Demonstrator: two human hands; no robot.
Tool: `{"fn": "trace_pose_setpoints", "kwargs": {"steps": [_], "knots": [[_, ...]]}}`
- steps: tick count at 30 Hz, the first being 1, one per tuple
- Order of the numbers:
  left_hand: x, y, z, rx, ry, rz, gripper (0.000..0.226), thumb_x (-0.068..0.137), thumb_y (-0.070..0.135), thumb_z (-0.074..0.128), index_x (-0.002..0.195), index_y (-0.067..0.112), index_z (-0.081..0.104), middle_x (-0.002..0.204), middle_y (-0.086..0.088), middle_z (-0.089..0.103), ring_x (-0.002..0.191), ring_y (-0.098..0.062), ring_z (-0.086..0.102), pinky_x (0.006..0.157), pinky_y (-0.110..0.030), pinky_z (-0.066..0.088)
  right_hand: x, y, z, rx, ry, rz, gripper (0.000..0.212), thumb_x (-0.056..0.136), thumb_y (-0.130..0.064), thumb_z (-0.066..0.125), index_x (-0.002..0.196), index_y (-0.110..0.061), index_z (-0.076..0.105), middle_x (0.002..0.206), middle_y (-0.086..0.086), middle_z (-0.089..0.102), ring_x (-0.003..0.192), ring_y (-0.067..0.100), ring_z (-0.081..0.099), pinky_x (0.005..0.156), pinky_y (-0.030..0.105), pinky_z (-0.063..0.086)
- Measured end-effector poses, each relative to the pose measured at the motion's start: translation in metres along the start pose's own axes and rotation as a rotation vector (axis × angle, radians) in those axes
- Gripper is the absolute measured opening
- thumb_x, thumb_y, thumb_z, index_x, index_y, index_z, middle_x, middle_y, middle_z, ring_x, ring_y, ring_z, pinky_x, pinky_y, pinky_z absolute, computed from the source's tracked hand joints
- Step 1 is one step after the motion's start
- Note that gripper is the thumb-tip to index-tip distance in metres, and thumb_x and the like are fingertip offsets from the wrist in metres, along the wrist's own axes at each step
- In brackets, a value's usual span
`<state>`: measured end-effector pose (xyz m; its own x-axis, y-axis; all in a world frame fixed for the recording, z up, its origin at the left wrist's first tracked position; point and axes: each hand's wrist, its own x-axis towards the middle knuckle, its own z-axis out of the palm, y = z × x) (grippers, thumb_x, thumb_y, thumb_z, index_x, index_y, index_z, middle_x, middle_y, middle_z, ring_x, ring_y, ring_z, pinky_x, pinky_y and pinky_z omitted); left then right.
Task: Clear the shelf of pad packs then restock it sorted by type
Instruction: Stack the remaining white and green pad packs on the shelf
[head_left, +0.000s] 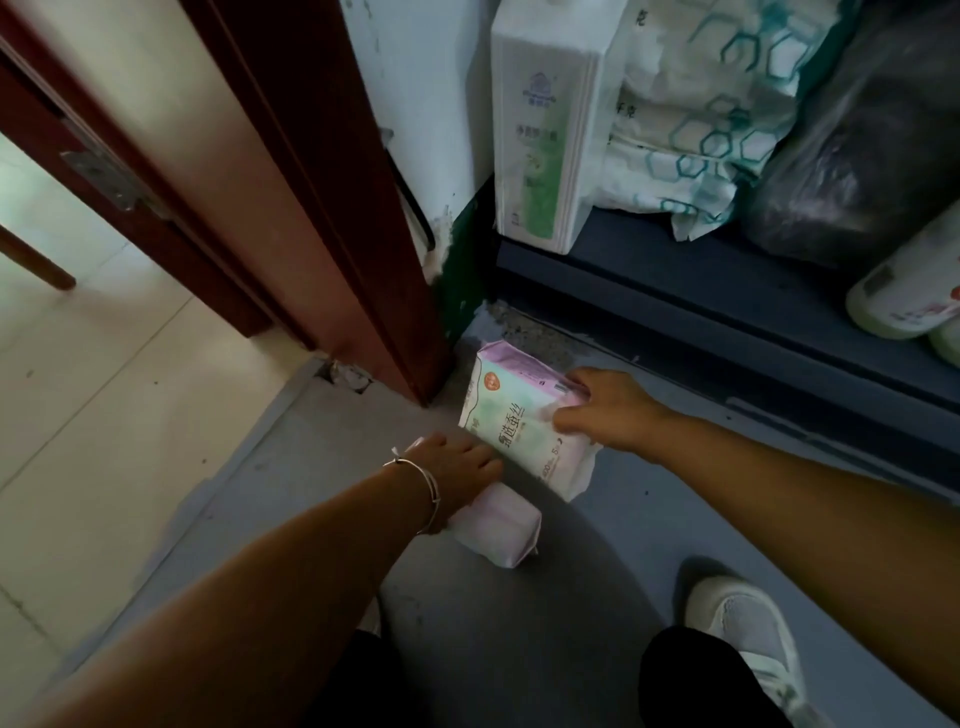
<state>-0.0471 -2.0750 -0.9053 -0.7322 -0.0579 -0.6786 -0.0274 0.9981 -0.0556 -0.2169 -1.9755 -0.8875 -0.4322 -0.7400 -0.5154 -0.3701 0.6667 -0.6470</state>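
A pink and green pad pack (511, 415) stands tilted on the grey floor near the door frame. My right hand (605, 408) grips its right end, fingers over the top and thumb on the front. A second, plain pink pad pack (501, 525) lies flat on the floor in front of it. My left hand (457, 467), a bracelet on its wrist, rests on that pack's far end; its fingertips are hidden between the two packs. The dark shelf (701, 280) runs along the upper right.
On the shelf stand a tall white and green tissue pack (545, 135), crumpled white packaging with teal hexagons (706, 114), a black plastic bag (862, 150) and white rolls (909, 291). A red-brown door frame (322, 208) rises on the left. My white shoe (748, 639) is at the bottom right.
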Motion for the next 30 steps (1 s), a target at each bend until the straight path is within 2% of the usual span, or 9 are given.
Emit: {"fn": "trace_pose_setpoints", "kwargs": {"steps": [4,8,12,15,20,22,24,27,30], "knots": [[0.001,-0.007,-0.016,-0.117,-0.038,0.025,0.083,0.073,0.02,0.077,0.141,0.018,0.029,0.146,-0.004,0.035,0.133,-0.022,0.034,0.111,-0.038,0.03,-0.006,0.002,-0.015,-0.025,-0.006,-0.038,0.046,0.08,-0.023,0.069,0.123,-0.013,0.057,0.116,0.006,0.062,0.093,0.018,0.062,0.07,0.023,0.05],[-0.019,-0.016,-0.047,-0.284,-0.004,-0.017,0.082,0.074,0.018,0.076,0.142,0.021,0.031,0.144,-0.003,0.038,0.132,-0.022,0.037,0.11,-0.03,0.031,-0.019,-0.005,-0.038,-0.069,0.005,-0.095,0.043,0.079,-0.021,0.07,0.12,-0.013,0.061,0.114,0.007,0.064,0.094,0.018,0.062,0.079,0.025,0.051],[-0.052,-0.02,-0.097,-0.372,0.047,-0.01,0.07,0.067,0.016,0.078,0.128,0.018,0.044,0.125,-0.004,0.052,0.115,-0.022,0.05,0.095,-0.028,0.041,-0.053,-0.023,-0.066,-0.028,0.031,-0.144,0.044,0.078,-0.018,0.072,0.119,-0.012,0.059,0.112,0.005,0.063,0.091,0.014,0.059,0.076,0.022,0.046],[-0.083,-0.017,-0.139,-0.343,0.112,-0.044,0.071,0.065,0.02,0.078,0.126,0.023,0.042,0.118,-0.003,0.055,0.104,-0.021,0.054,0.091,-0.034,0.047,-0.088,-0.042,-0.096,-0.119,0.094,-0.202,0.048,0.078,-0.024,0.074,0.12,-0.013,0.054,0.108,0.0,0.057,0.092,0.012,0.054,0.073,0.02,0.04],[-0.149,0.001,-0.217,-0.305,0.247,-0.072,0.077,0.07,0.021,0.077,0.136,0.025,0.038,0.129,0.002,0.049,0.11,-0.015,0.048,0.09,-0.019,0.036,-0.158,-0.077,-0.157,-0.218,0.221,-0.295,0.057,0.077,-0.025,0.075,0.128,-0.015,0.052,0.125,0.004,0.058,0.102,0.014,0.054,0.078,0.016,0.039],[-0.177,0.008,-0.247,-0.304,0.317,-0.081,0.07,0.069,0.019,0.076,0.131,0.024,0.043,0.123,0.004,0.052,0.106,-0.013,0.05,0.089,-0.022,0.042,-0.187,-0.09,-0.18,-0.263,0.275,-0.322,0.061,0.079,-0.023,0.074,0.134,-0.013,0.048,0.13,0.005,0.055,0.113,0.017,0.053,0.081,0.011,0.035],[-0.203,0.014,-0.276,-0.297,0.394,-0.084,0.065,0.067,0.018,0.077,0.125,0.023,0.047,0.116,0.005,0.054,0.103,-0.014,0.052,0.088,-0.028,0.047,-0.214,-0.103,-0.201,-0.288,0.328,-0.359,0.059,0.079,-0.019,0.072,0.134,-0.012,0.05,0.128,0.006,0.056,0.11,0.015,0.053,0.077,0.007,0.033],[-0.238,0.019,-0.318,-0.271,0.485,-0.094,0.061,0.067,0.017,0.076,0.121,0.021,0.049,0.109,0.005,0.054,0.098,-0.016,0.054,0.084,-0.028,0.048,-0.246,-0.121,-0.23,-0.308,0.422,-0.401,0.052,0.078,-0.017,0.073,0.128,-0.012,0.056,0.121,0.004,0.06,0.109,0.017,0.057,0.079,0.012,0.037],[-0.266,0.022,-0.357,-0.28,0.559,-0.106,0.059,0.067,0.014,0.075,0.12,0.021,0.05,0.107,0.005,0.056,0.096,-0.016,0.056,0.081,-0.028,0.05,-0.271,-0.139,-0.26,-0.298,0.518,-0.435,0.055,0.079,-0.018,0.072,0.131,-0.013,0.053,0.127,0.003,0.057,0.114,0.016,0.054,0.087,0.014,0.037]]}}
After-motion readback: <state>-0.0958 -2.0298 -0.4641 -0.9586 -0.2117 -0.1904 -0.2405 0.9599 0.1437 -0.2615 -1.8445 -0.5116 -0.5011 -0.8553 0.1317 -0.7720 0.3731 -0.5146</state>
